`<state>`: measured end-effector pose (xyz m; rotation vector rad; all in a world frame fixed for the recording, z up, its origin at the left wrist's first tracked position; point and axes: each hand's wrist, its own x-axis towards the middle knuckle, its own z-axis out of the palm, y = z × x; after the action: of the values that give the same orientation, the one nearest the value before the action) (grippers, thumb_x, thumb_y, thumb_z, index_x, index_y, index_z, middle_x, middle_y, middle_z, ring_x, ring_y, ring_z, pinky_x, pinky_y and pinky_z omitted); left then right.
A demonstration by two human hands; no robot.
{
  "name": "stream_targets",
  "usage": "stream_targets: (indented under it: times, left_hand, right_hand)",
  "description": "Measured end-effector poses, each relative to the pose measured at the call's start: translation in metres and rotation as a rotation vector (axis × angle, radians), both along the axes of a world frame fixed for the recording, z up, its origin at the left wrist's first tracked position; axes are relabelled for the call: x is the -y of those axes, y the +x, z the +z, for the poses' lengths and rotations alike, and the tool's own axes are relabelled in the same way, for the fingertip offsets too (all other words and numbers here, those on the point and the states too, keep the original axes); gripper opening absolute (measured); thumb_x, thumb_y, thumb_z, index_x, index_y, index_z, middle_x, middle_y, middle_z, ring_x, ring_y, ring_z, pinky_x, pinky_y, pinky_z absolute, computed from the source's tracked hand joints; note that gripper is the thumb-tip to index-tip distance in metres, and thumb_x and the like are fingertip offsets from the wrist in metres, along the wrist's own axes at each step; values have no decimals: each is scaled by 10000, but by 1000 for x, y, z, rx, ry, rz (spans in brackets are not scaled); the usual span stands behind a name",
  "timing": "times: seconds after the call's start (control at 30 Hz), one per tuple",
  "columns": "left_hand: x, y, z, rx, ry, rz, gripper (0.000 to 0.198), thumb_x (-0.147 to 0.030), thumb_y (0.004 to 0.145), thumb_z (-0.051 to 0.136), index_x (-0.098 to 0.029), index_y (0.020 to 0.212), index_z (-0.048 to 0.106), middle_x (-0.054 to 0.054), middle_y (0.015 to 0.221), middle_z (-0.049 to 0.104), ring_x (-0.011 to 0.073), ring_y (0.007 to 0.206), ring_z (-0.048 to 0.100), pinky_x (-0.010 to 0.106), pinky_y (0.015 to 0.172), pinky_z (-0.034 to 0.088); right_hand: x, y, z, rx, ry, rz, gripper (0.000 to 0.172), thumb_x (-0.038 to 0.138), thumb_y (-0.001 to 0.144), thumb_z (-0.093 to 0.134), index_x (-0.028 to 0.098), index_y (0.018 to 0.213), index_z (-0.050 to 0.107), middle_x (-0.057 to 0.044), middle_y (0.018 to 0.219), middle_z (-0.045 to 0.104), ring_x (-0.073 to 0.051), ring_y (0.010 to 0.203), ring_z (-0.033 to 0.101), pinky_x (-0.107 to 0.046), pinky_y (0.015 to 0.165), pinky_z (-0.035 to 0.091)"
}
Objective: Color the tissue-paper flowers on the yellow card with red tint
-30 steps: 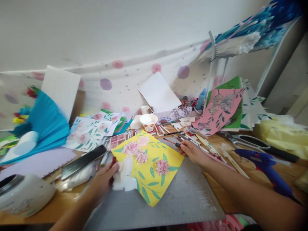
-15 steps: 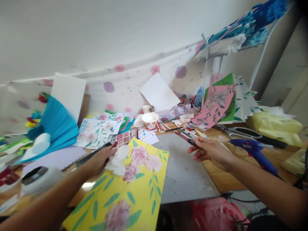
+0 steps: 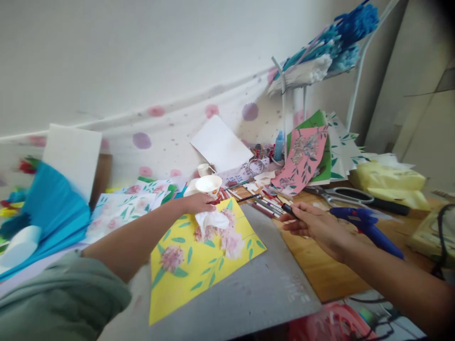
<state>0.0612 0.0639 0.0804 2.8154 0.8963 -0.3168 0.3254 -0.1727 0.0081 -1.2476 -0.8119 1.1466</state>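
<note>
A yellow sheet (image 3: 167, 296) with pink flowers and green leaves lies over the grey board (image 3: 249, 284), its far edge at my left hand (image 3: 199, 203). That hand is closed on a crumpled white tissue (image 3: 211, 221), which hangs over the painted flowers. To the right, my right hand (image 3: 302, 220) has its fingers closed round a dark-handled brush (image 3: 288, 210), above several pens and brushes. Just behind my left hand stands a paper cup (image 3: 209, 184).
Scissors (image 3: 350, 196) and a blue glue gun (image 3: 373, 229) lie at the right. A pink flower sheet (image 3: 305, 161) leans behind. Blue crepe paper (image 3: 57, 208) and a white roll (image 3: 21, 246) are at the left. A red basket (image 3: 330, 324) sits below the front edge.
The yellow sheet has turned and moved from near me onto the grey board. My left hand has moved forward and right with the tissue. The view has shifted right.
</note>
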Motion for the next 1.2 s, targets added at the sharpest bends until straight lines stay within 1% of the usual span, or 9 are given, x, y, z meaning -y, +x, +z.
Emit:
stream_targets:
  times: [0.17, 0.3, 0.5, 0.67, 0.77, 0.87, 0.93, 1.1, 1.2]
  left_hand:
    - [-5, 37, -6, -15, 48, -155, 249, -331, 908, 536, -141, 1066, 574, 74, 1051, 587, 224, 946, 572, 436, 837, 444]
    - [16, 32, 1, 124, 134, -137, 242, -345, 930, 481, -141, 1031, 560, 71, 1033, 563, 227, 969, 538, 431, 853, 408]
    - [117, -10, 1, 176, -16, -93, 266, -354, 943, 386, -167, 787, 495, -2, 697, 525, 147, 595, 483, 267, 554, 352]
    - [182, -12, -35, 170, -208, -180, 167, -302, 881, 481, -166, 788, 504, 43, 803, 562, 171, 688, 493, 274, 621, 372]
    - [185, -11, -71, 352, -155, -114, 153, -282, 875, 483, -169, 772, 485, 67, 808, 544, 190, 717, 483, 292, 648, 373]
    - [176, -14, -108, 695, -116, -288, 313, -464, 893, 426, -208, 715, 391, 47, 738, 511, 205, 696, 453, 307, 625, 353]
    - [171, -17, -123, 749, -130, -326, 311, -414, 952, 332, -212, 718, 354, 47, 759, 530, 199, 689, 445, 307, 627, 347]
    - [168, -22, -116, 696, -203, -312, 210, -201, 920, 429, -210, 726, 348, 25, 749, 568, 163, 683, 492, 262, 635, 401]
    - [168, -23, -105, 599, -246, -315, 184, -86, 836, 487, -206, 752, 376, 18, 809, 612, 150, 710, 527, 243, 660, 435]
  right_hand:
    - [-10, 5, -14, -1, -47, -43, 159, 378, 872, 495, 223, 859, 527, -41, 966, 689, -145, 744, 673, -271, 649, 475]
    - [-13, 2, -15, 32, -28, -8, 193, 401, 862, 498, 216, 831, 541, -33, 894, 690, -146, 763, 646, -270, 670, 469]
    - [-11, 14, -14, 241, 22, 168, 187, 358, 744, 661, 188, 820, 643, 21, 664, 611, -122, 624, 553, -260, 639, 439]
    - [-20, 12, -21, 514, 112, 253, 182, 326, 750, 638, 185, 857, 679, -32, 815, 671, -184, 778, 596, -303, 707, 460]
    - [-27, -2, -22, 547, 131, 327, 160, 300, 754, 621, 184, 849, 677, -44, 846, 685, -199, 804, 611, -318, 716, 477]
    - [-33, -14, -23, 611, 117, 417, 150, 291, 756, 616, 182, 840, 677, -45, 825, 684, -192, 760, 622, -308, 674, 489]
    - [-35, -16, -27, 656, 117, 418, 152, 294, 762, 622, 188, 854, 682, -43, 822, 688, -189, 754, 627, -299, 665, 494]
    - [-37, -9, -34, 583, 78, 222, 148, 319, 786, 617, 225, 879, 683, -20, 852, 711, -169, 764, 638, -262, 670, 505]
    - [-37, -8, -33, 568, 83, 298, 122, 314, 749, 661, 234, 831, 701, -11, 804, 716, -162, 726, 646, -244, 641, 510]
